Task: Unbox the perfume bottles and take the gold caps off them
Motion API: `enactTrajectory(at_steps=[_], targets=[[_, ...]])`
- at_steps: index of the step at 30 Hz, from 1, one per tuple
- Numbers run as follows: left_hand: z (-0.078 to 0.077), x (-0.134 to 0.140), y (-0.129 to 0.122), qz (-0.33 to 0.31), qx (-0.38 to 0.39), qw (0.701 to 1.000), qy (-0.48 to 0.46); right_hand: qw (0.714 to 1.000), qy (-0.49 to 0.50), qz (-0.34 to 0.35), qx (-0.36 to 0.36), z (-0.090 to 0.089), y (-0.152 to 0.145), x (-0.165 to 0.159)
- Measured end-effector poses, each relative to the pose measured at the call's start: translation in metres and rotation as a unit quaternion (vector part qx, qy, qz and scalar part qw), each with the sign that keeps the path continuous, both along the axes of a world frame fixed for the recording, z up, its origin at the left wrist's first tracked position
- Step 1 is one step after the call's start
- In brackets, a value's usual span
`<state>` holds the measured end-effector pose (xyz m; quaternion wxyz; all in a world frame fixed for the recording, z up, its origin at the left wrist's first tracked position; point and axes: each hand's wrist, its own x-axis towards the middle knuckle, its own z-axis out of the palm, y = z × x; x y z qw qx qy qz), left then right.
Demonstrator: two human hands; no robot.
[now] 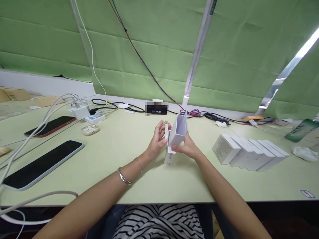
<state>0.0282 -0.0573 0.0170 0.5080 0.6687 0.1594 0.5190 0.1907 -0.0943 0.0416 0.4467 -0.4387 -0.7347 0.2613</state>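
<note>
A small white cardboard box (178,128) is held over the table in front of me, its open top tilted toward me and its inner walls showing. My right hand (188,146) grips it from the right, thumb pressed across the near side. On the other side, my left hand (159,138) has its thumb and fingers around a narrow white flap or panel (166,131) along the box. Below the thumbs a white side with small grey print (169,157) reaches down; I cannot tell if it belongs to the same box.
Several white boxes (226,148) stand in a row on the right, near a green bottle (302,129). Two phones (45,162), an earbud case (90,129) and white chargers (80,111) with cables lie left. A timer display (156,110) stands at the back.
</note>
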Motion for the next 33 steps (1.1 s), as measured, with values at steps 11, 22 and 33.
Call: enactTrajectory(at_steps=[11, 22, 33], targets=[[0.0, -0.001, -0.001, 0.015, 0.0, 1.0, 0.011, 0.998, 0.015, -0.02, 0.065, -0.005, 0.004, -0.003], [0.004, -0.003, -0.007, -0.001, 0.024, 1.0, -0.008, 0.997, -0.025, 0.006, 0.074, -0.001, -0.003, -0.008], [0.0, -0.004, -0.005, -0.012, 0.028, 0.999, -0.011, 0.996, -0.088, -0.012, -0.003, 0.0, -0.006, -0.006]])
